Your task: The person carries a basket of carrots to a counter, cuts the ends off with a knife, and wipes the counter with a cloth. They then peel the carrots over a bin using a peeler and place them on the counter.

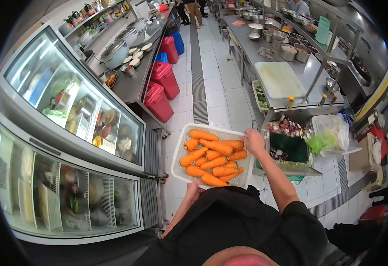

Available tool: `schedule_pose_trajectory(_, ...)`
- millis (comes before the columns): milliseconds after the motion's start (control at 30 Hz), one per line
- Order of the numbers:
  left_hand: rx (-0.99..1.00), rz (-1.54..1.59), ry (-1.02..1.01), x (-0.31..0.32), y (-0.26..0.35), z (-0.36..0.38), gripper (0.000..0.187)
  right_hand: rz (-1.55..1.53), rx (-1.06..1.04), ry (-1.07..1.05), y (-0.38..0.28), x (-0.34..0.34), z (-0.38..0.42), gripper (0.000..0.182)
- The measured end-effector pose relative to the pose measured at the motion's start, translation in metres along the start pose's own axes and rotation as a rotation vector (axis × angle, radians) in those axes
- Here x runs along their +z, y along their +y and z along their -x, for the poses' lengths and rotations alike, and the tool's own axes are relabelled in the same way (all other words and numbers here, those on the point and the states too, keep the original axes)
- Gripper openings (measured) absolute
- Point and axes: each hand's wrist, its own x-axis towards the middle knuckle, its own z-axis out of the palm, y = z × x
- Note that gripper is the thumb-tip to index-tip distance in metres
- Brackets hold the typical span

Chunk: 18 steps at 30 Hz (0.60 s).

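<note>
Black shirt (234,226), left grip (195,189) and right grip (254,142) holding basket (179,156), carrots (214,162) between.

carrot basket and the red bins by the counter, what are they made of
Basket: probably rigid plastic, white and fairly matt, judging by its rounded rim and mesh-like inside. Red bins: likely plastic too, with a slight sheen and moulded-looking lids.

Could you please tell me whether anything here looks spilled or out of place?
Yes, slightly: a small green scrap lies on the floor, right of the drain, where loose bits look out of place. The carrots sit in the basket, held by the left hand and right hand; none look spilled.
</note>
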Motion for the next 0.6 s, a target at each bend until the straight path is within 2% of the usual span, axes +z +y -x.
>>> schedule_pose_trajectory(67, 0.123, -0.08, -0.005, -0.003, 0.017, -0.045, 0.038, -0.013, -0.01, -0.009, 0.002, -0.005, -0.032, 0.028)
schedule_pose_trajectory(167, 0.132, -0.112, 0.041, 0.026, 0.064, -0.072, 0.04, -0.004, -0.009, 0.038, 0.004, -0.011, -0.082, 0.029)
schedule_pose_trajectory(300, 0.172, -0.159, 0.005, 0.054, 0.111, -0.132, 0.045, -0.004, 0.062, 0.022, 0.018, -0.017, -0.138, 0.029)
schedule_pose_trajectory(367, 0.15, -0.204, -0.011, 0.084, 0.14, -0.156, 0.048, 0.008, 0.103, 0.032, 0.035, -0.022, -0.156, 0.028)
schedule_pose_trajectory(433, 0.094, -0.323, -0.118, 0.108, 0.168, -0.197, 0.056, 0.024, 0.169, 0.078, 0.051, -0.032, -0.18, 0.028)
schedule_pose_trajectory(500, 0.049, -0.36, -0.169, 0.136, 0.193, -0.243, 0.054, 0.042, 0.208, 0.128, 0.065, -0.047, -0.199, 0.028)
schedule_pose_trajectory(600, -0.052, -0.378, -0.284, 0.187, 0.215, -0.31, 0.054, 0.066, 0.376, 0.235, 0.091, -0.069, -0.204, 0.026)
